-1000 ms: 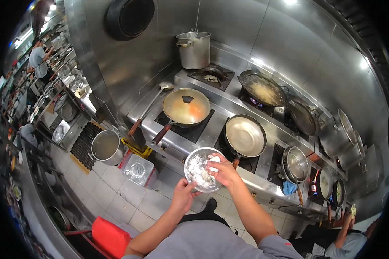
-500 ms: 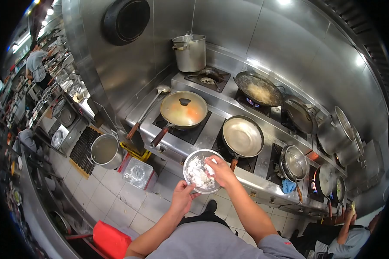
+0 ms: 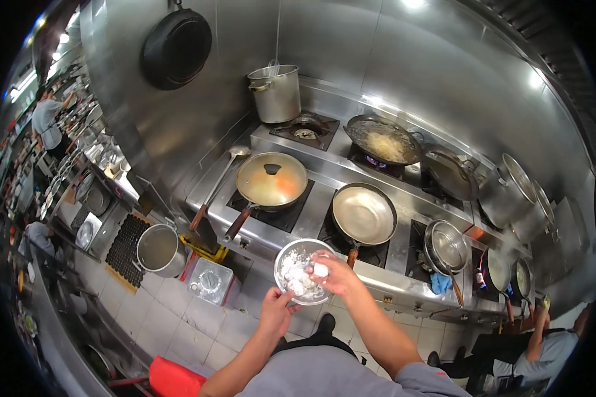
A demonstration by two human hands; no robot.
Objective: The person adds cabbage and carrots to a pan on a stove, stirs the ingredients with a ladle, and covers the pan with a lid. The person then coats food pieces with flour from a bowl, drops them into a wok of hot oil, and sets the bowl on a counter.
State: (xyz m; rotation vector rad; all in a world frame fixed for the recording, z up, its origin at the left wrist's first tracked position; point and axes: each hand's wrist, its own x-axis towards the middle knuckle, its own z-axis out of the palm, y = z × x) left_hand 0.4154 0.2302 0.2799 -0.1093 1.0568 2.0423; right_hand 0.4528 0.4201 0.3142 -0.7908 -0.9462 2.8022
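Note:
A round metal bowl [image 3: 324, 298] is held in front of my body. My left hand [image 3: 276, 311] grips its near-left rim, thumb on top. White powder [image 3: 291, 268] and several powder-coated lumps lie in the bowl. Over its right side, my right hand [image 3: 340, 274] has its fingers closed around a white-coated lump [image 3: 320, 270]; what is under the coating I cannot make out. Just beyond the bowl, a frying pan [image 3: 364, 213] sits on a burner, its wooden handle pointing toward my right hand.
A lidded pan [image 3: 271, 180] and a ladle [image 3: 218, 182] are on the stove's left. Behind, a wok [image 3: 383, 140] with pale food sits over a flame. Strainers [image 3: 447, 246] and a blue cloth [image 3: 440, 283] lie to the right. Another person [image 3: 536, 351] stands at far right.
My right hand has lifted a white lump slightly, so it now shows between the fingers. My left hand keeps its grip on the bowl. The view has shifted a little.

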